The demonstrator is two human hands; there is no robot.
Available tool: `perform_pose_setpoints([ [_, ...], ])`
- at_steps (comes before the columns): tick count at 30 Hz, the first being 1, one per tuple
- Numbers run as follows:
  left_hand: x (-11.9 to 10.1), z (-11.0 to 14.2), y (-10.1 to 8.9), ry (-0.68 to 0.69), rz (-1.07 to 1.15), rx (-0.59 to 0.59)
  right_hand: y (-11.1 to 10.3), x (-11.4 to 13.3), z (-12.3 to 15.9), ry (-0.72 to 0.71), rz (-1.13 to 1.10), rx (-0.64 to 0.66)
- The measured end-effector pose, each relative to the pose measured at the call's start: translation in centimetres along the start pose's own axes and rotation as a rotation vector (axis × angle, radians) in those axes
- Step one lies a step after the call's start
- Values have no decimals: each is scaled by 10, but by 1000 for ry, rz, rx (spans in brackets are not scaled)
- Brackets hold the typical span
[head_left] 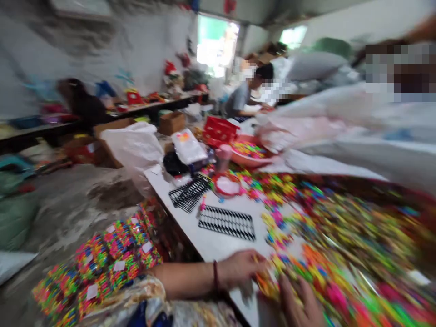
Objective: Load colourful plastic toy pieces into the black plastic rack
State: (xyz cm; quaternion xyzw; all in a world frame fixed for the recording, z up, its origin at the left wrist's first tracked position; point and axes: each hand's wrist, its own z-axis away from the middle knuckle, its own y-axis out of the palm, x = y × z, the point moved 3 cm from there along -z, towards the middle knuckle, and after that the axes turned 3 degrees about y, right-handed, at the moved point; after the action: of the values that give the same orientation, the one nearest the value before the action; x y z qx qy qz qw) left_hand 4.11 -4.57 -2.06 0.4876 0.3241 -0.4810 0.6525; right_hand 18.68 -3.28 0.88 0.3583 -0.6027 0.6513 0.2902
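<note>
At the near edge of the white table [218, 240], my left hand [240, 269] reaches in with its fingers closed on a small yellow-orange bundle [267, 284]. Blur hides what exactly the bundle is made of. My right hand [301, 302] is just right of it, fingers bent toward the same bundle; smearing hides whether they grip it. Bright small plastic pieces [316, 268] lie heaped around and beyond my right hand. A black slotted rack [226, 221] lies flat on the table past my left hand, and more black racks [190, 193] overlap behind it.
Clear packs of colourful pieces [119, 252] are piled left of the table. Farther along are a round red-rimmed dish [227, 185], a pink basin [250, 154], a red basket [220, 131] and a white package [189, 146]. Large sacks [334, 122] line the right. Another person [238, 97] sits behind.
</note>
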Motion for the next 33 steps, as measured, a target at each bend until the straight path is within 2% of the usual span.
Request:
perform_pose_setpoints([
  [2, -8, 3, -2, 15, 62, -13, -6, -5, 11, 51, -87, 10],
  [5, -19, -2, -6, 49, 122, 4, -3, 0, 19, 30, -167, 4],
  [9, -16, 0, -6, 65, 70, 31, 3, 7, 28, 68, -204, 28],
  [14, -14, 2, -1, 97, 31, 54, 3, 8, 31, 8, -259, 83],
  [18, -21, 5, 3, 132, 98, 40, 5, 2, 33, 122, -374, 63],
  [21, -19, 17, 0, 140, 92, 32, 12, -7, 43, 273, -517, 44],
  [24, -5, 16, -8, 169, -2, 88, 25, -19, 44, 479, -745, 161],
  [28, 12, 4, -11, 217, -88, 168, 26, -22, 37, 448, -1109, 192],
  [33, 12, 1, -6, 243, -176, 147, 17, -13, 36, 408, -1235, 220],
])
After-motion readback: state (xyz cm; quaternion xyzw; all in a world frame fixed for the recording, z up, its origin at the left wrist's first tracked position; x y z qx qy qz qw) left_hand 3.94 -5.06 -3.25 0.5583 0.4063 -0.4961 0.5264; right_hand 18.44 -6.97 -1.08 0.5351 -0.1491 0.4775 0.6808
